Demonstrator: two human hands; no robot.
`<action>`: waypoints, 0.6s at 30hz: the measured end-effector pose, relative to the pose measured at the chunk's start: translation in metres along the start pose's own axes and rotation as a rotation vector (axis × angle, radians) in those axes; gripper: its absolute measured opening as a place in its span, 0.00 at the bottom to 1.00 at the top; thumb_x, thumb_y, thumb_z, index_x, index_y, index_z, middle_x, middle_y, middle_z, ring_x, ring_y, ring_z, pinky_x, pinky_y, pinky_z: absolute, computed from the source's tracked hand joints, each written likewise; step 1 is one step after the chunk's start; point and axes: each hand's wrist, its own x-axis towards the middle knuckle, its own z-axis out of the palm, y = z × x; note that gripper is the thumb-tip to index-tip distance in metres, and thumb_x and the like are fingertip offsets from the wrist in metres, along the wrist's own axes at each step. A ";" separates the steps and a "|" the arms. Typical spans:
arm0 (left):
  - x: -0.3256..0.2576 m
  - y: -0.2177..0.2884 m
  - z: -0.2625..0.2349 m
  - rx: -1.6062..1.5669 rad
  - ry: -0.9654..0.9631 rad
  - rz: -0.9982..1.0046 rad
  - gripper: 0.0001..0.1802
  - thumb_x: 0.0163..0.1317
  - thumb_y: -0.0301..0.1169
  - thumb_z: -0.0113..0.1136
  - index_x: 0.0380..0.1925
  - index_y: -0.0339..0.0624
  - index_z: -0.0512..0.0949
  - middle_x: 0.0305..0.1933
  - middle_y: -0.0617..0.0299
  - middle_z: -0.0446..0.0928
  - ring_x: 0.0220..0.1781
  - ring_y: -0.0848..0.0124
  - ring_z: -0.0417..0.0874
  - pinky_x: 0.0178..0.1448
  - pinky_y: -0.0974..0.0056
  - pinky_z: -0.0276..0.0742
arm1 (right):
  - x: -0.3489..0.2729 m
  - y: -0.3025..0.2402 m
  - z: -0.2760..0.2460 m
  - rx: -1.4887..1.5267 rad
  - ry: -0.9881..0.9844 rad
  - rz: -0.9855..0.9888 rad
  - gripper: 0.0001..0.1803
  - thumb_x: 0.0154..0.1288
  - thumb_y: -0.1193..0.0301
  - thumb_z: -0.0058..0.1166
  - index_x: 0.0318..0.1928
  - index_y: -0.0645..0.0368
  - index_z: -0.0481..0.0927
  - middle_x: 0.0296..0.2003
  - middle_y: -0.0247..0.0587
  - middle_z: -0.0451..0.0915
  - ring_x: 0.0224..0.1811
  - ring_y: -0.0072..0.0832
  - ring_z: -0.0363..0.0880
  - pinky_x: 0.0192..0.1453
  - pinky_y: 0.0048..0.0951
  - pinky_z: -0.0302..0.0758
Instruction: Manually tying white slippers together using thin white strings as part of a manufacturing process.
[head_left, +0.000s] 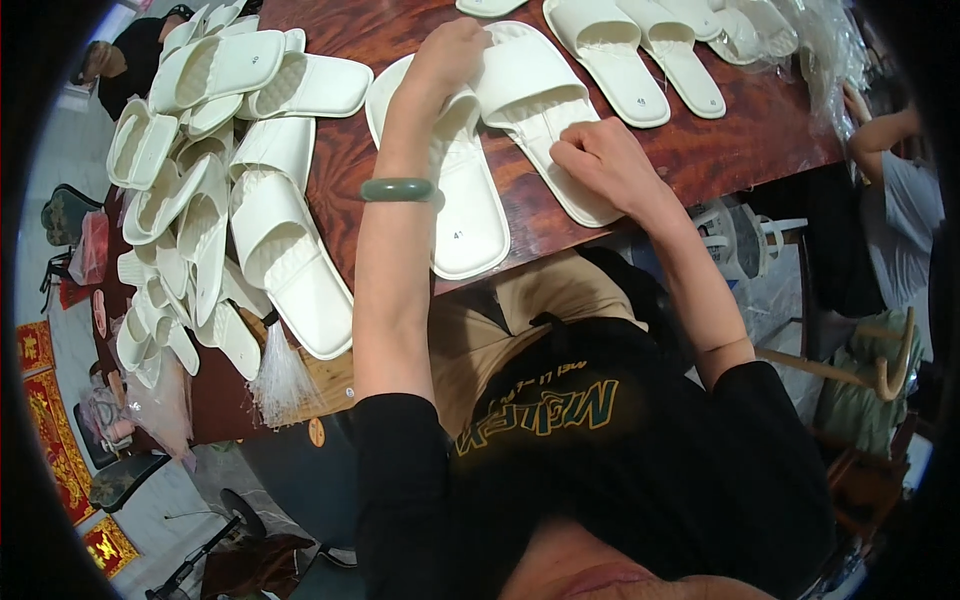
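Note:
Two white slippers lie side by side in front of me on the red-brown wooden table, toes pointing away. My left hand (pixel 455 62), with a green bangle (pixel 397 190) above the wrist, is curled at the toe end, between the left slipper (pixel 468 205) and the right slipper (pixel 530 75). Its fingertips are partly hidden, so what they grip cannot be made out. My right hand (pixel 610 165) is closed over the inner sole of the right slipper, thumb and forefinger together. Anything pinched there is too small to name.
A heap of white slippers (pixel 200 190) covers the table's left side, with a bundle of clear plastic strands (pixel 285 375) hanging below it. More slippers (pixel 610 60) lie at the far right beside clear plastic wrap (pixel 835 60). Another person's arm (pixel 885 130) shows at the right edge.

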 end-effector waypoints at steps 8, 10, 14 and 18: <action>-0.006 0.000 -0.001 -0.168 -0.031 -0.109 0.11 0.60 0.33 0.52 0.32 0.38 0.79 0.30 0.66 0.76 0.32 0.77 0.72 0.38 0.71 0.68 | 0.035 0.002 0.015 -0.241 0.103 -0.044 0.16 0.59 0.64 0.46 0.25 0.63 0.78 0.22 0.54 0.77 0.25 0.49 0.76 0.33 0.45 0.72; -0.005 0.001 -0.005 -0.239 -0.064 -0.126 0.10 0.61 0.33 0.52 0.33 0.38 0.78 0.30 0.67 0.76 0.32 0.78 0.72 0.37 0.71 0.67 | 0.034 0.006 0.019 -0.252 0.164 -0.083 0.15 0.60 0.65 0.46 0.26 0.63 0.78 0.21 0.53 0.77 0.24 0.49 0.76 0.32 0.45 0.72; -0.007 0.002 -0.008 -0.422 -0.134 -0.143 0.10 0.63 0.34 0.53 0.34 0.39 0.78 0.30 0.68 0.75 0.32 0.80 0.72 0.36 0.73 0.67 | 0.033 0.011 0.026 -0.268 0.286 -0.147 0.11 0.60 0.67 0.49 0.26 0.61 0.78 0.18 0.50 0.76 0.22 0.47 0.76 0.28 0.43 0.72; -0.011 0.007 -0.011 -0.569 -0.159 -0.071 0.10 0.62 0.35 0.55 0.34 0.39 0.78 0.30 0.68 0.76 0.32 0.80 0.73 0.36 0.73 0.68 | 0.036 0.012 0.027 -0.260 0.314 -0.147 0.11 0.60 0.68 0.50 0.26 0.61 0.77 0.18 0.50 0.74 0.20 0.46 0.75 0.25 0.41 0.70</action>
